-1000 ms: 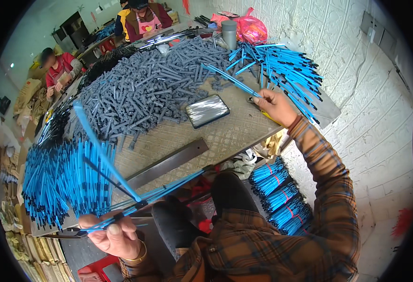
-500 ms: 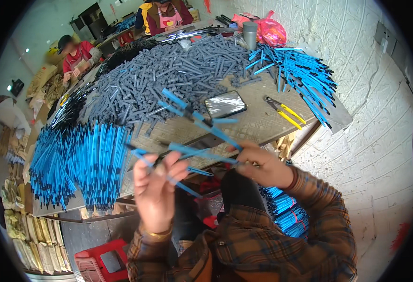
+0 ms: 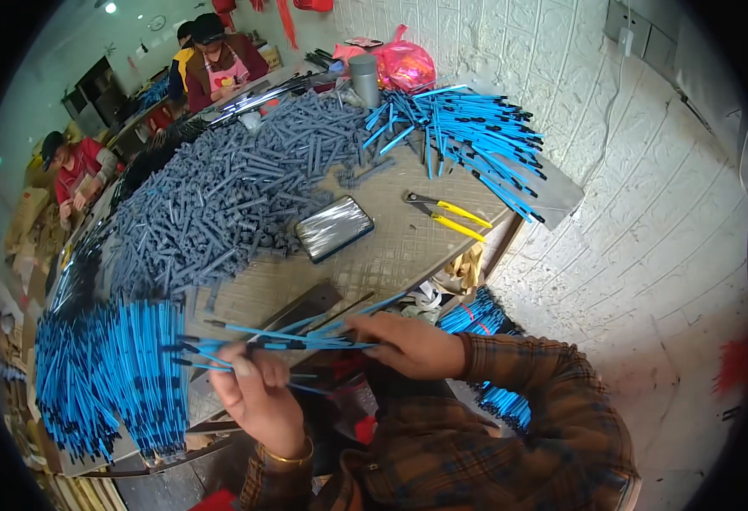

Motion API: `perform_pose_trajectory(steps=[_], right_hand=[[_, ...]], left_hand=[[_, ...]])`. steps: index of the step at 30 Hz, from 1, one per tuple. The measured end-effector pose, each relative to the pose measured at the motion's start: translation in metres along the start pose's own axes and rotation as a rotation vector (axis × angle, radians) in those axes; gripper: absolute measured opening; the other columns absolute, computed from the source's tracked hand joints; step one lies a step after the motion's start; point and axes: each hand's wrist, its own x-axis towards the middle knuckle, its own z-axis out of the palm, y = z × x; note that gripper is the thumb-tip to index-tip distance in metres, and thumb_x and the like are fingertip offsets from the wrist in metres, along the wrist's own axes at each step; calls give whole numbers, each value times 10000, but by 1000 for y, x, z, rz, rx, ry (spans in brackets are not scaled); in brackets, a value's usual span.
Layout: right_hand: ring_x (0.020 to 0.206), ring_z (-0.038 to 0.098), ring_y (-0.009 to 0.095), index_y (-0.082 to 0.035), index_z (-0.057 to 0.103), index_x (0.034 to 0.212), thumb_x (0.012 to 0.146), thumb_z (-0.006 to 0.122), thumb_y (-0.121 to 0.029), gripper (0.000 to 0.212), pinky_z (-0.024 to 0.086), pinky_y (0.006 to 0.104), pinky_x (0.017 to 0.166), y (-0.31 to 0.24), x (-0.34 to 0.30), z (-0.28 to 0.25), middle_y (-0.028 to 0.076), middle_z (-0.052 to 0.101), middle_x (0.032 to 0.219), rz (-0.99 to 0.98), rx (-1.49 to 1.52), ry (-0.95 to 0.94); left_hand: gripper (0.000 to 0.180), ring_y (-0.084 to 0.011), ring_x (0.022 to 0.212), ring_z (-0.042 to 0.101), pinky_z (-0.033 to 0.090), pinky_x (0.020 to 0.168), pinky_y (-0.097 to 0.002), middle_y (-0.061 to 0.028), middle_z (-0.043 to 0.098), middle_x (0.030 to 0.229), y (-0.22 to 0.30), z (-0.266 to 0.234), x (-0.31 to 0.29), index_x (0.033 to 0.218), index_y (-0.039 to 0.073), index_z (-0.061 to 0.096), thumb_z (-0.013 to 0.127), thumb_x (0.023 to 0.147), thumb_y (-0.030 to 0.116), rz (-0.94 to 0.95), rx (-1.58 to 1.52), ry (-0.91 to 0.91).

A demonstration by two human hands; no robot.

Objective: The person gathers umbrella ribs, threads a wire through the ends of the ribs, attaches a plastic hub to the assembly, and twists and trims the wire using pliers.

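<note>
Several thin blue rods (image 3: 313,338) with black ends and joints lie roughly level between my hands, above the near table edge. My right hand (image 3: 415,347) is closed round their right-hand part. At their left part is my left hand (image 3: 259,400), fingers curled and thumb raised against the rods; its fingertips are slightly blurred. Just left of it, a large pile of similar blue rods (image 3: 148,375) lies on the table. Beyond the hands, a dark flat metal bar (image 3: 310,305) rests on the tabletop.
Grey plastic tubes (image 3: 212,196) are heaped across the table (image 3: 391,247). A tin of silvery pins (image 3: 335,228), yellow-handled pliers (image 3: 451,218), a grey cup (image 3: 363,81) and a pink bag (image 3: 405,64) stand around. More blue rods (image 3: 468,128) lie far right. Co-workers (image 3: 221,64) sit at the far left.
The rods, crossed and fanned out before, now lie closer to parallel and level. Both hands are lower in the picture, and my view has shifted to the right.
</note>
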Motion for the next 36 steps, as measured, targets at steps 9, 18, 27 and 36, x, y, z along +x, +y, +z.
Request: perform_pose_trajectory(steps=[9,18,27,36], right_hand=[[606,523,135,-45,463,1163,919,489,-287,344,460,292,540,138,84,-209,46,555,754,632,15,1123],[494,472,115,-78,538,916,914,480,-271,202,373,261,422,175,65,-202,11,501,602,516,136,1118],[542,560,236,-18,553,1015,841,542,-91,189,422,308,500,67,-42,-96,141,540,627,274,-722,840],[585,582,318,-29,586,985,783,577,-16,203,460,355,528,-10,-47,-85,163,576,679,-6,-1055,628]], left_hand=[[202,-110,457,433,311,419,-239,-122,558,631,24,-19,-7,1029,9,494,495,921,179,-338,8,-367],[271,-178,435,479,377,430,-264,-289,614,844,33,-32,-10,1119,-6,504,484,916,172,-521,-142,-367],[333,-340,909,622,496,815,-388,-319,540,1134,37,-14,-8,1223,-10,447,464,914,112,-520,-141,-295],[370,-384,1153,497,444,940,-438,-283,474,1251,46,4,-14,1274,-1,417,463,922,103,-436,-81,-150]])
